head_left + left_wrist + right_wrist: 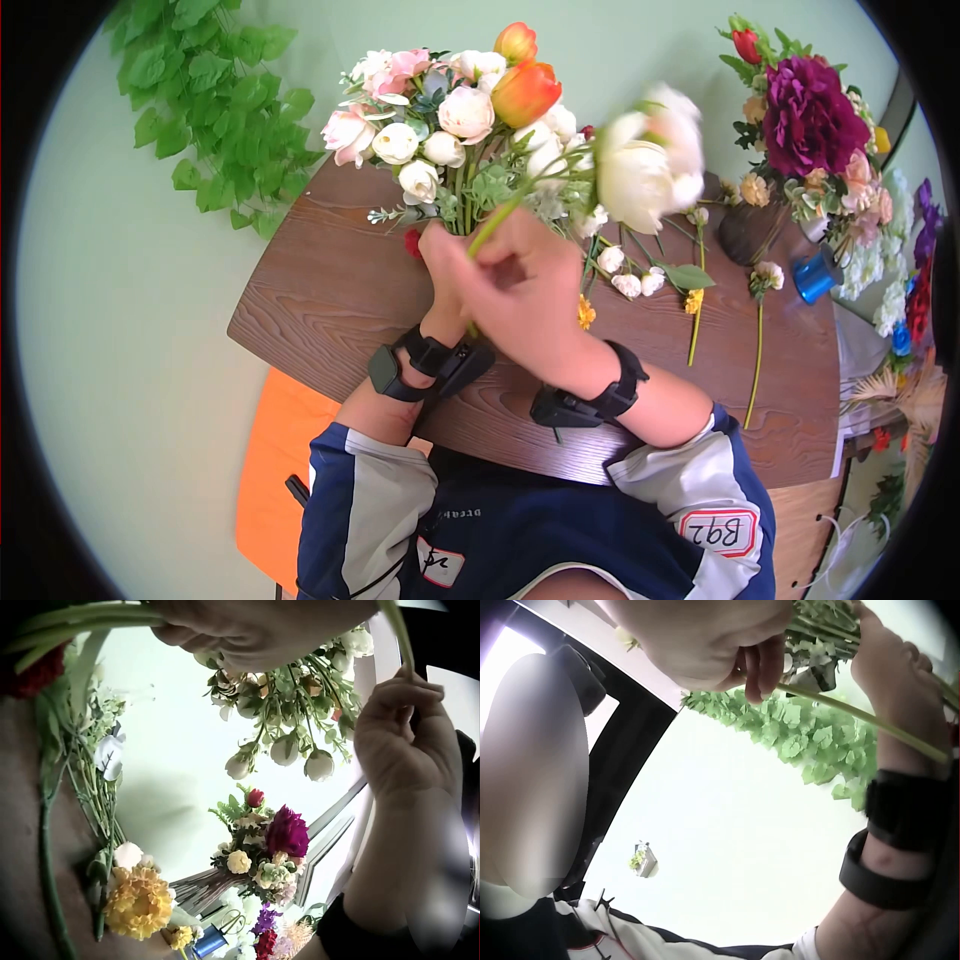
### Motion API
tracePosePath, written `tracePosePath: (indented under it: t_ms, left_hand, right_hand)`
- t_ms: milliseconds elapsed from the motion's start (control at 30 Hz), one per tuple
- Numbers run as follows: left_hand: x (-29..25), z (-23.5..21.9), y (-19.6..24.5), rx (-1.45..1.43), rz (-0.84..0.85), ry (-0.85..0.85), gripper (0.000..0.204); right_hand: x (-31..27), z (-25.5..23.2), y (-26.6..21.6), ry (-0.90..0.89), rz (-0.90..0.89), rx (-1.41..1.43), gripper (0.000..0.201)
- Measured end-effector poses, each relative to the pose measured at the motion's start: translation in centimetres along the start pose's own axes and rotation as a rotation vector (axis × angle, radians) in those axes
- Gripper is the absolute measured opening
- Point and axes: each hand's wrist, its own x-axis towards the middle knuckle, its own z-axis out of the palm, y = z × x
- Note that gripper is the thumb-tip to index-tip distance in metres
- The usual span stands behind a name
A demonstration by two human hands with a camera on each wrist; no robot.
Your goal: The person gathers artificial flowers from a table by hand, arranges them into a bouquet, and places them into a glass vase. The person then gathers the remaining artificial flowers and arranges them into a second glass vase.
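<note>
My left hand (440,262) grips the gathered stems of a bouquet (466,115) of white and pale pink blooms, with two orange tulips (526,94) standing in it. Crossing in front of it, my right hand (535,285) pinches the green stem of a large white flower (635,182). That flower head leans to the right of the bouquet and is slightly blurred. In the right wrist view its stem (862,718) runs slantwise across the left forearm. The left wrist view shows the left hand's curled fingers (217,637) around the bouquet stems.
Loose white flowers (627,285) and yellow blooms (694,300) lie on the dark wooden table (320,270). A vase (750,235) with a purple flower (815,115) stands at the back right, beside a blue spool (818,275). Green leaves (210,80) hang on the wall.
</note>
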Motion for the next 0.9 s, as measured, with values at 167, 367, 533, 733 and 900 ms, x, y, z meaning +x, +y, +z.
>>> tracePosePath:
  t_ms: [167,367,533,733,900]
  left_hand:
    - [-0.8,6.7,4.0,1.054,0.276,0.171,0.023]
    - [-0.8,5.9,3.0,1.126,0.464,0.047,0.021]
    - [-0.9,6.1,2.7,1.13,0.471,0.065,0.016]
    - [-0.7,6.4,3.3,1.12,0.494,0.033,0.015]
    - [-0.9,6.3,3.5,1.088,0.414,0.084,0.014]
  right_hand:
    - [2.5,-1.9,0.6,0.134,0.206,0.328,0.024]
    - [3.4,-2.8,-0.7,0.272,0.135,0.469,0.02]
    - [3.6,-2.3,-0.3,0.364,-0.053,0.472,0.018]
    - [3.7,-3.2,-0.5,0.29,-0.19,0.304,0.021]
    - [4.1,-3.9,-0.1,0.262,-0.223,0.244,0.021]
